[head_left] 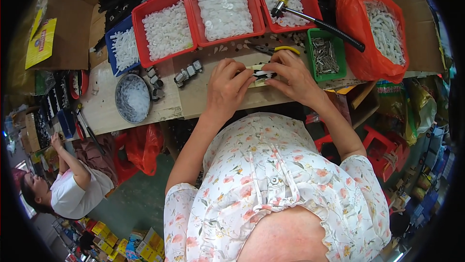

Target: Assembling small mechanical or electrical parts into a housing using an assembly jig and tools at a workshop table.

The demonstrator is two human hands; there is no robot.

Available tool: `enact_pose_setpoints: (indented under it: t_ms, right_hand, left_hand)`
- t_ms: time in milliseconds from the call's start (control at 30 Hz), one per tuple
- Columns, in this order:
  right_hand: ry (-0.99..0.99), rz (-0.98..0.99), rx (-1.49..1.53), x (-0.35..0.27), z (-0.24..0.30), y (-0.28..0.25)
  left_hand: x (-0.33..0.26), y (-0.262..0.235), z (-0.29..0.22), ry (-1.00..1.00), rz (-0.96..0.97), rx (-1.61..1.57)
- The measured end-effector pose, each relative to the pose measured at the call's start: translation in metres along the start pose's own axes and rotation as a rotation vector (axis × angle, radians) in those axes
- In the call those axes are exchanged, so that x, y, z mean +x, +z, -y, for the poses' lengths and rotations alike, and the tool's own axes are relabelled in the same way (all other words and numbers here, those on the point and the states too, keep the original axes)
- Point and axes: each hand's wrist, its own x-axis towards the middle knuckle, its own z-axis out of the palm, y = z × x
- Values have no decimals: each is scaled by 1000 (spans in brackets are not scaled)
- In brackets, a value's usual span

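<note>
My left hand (pixel 226 86) and my right hand (pixel 296 79) meet over the bench, fingertips pinching a small black part with white pieces (pixel 264 74) from both sides. Under it lies a pale yellowish block (pixel 256 67), partly covered by my fingers. Just beyond my hands rest pliers (pixel 286 49) with a yellow-and-black handle. A green tray (pixel 343 70) of thin metal pins is close to my right hand. Left of my left hand stand small metal blocks (pixel 188 74).
Red trays (pixel 192 29) of small white plastic pieces line the back; a black-handled hammer (pixel 334 30) lies across the right one. A red bag (pixel 349 17) holds white parts. At left are a blue tray (pixel 111 51), a metal bowl (pixel 121 102) with white residue, and a co-worker (pixel 80 189).
</note>
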Motion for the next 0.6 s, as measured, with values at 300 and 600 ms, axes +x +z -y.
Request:
enact_pose_setpoints:
  t_ms: [300,600]
  right_hand:
    - [127,-166,109,-10,-2,8]
    - [72,-271,191,-20,-14,18]
  left_hand:
    - [0,6,1,95,25,72]
    - [-1,9,-4,91,32,111]
